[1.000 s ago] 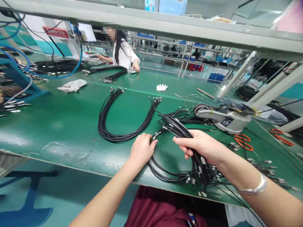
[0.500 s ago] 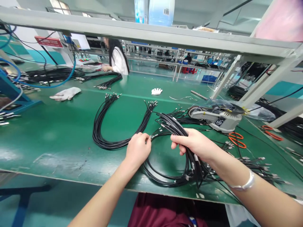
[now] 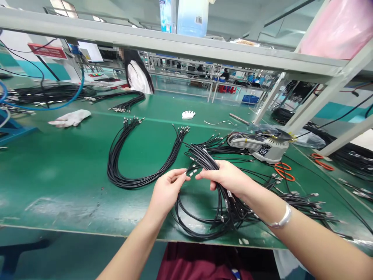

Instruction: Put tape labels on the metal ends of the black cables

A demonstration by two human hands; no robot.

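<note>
My right hand (image 3: 223,177) is wrapped round a thick bundle of black cables (image 3: 202,155) with small metal ends. Just left of it, my left hand (image 3: 170,188) pinches the end of a black cable near a few loose silvery connectors (image 3: 192,171). Below both hands, cable loops (image 3: 194,233) curve down to the table's front edge. Beyond my left hand lies a separate U-shaped cable bundle (image 3: 140,182), its metal tips pointing away from me. More cables with metal ends (image 3: 305,206) spread out under and past my right forearm.
On the green table (image 3: 72,167) are a white glove (image 3: 71,118), a smaller white glove piece (image 3: 188,114), a grey tape dispenser (image 3: 262,147) and orange-handled scissors (image 3: 284,172). A shelf beam (image 3: 175,41) crosses above. A person (image 3: 136,74) works across the table at left.
My left hand has turned and its fingers have opened slightly around the cable end. My right hand still grips the bundle. The whole view has shifted a little.
</note>
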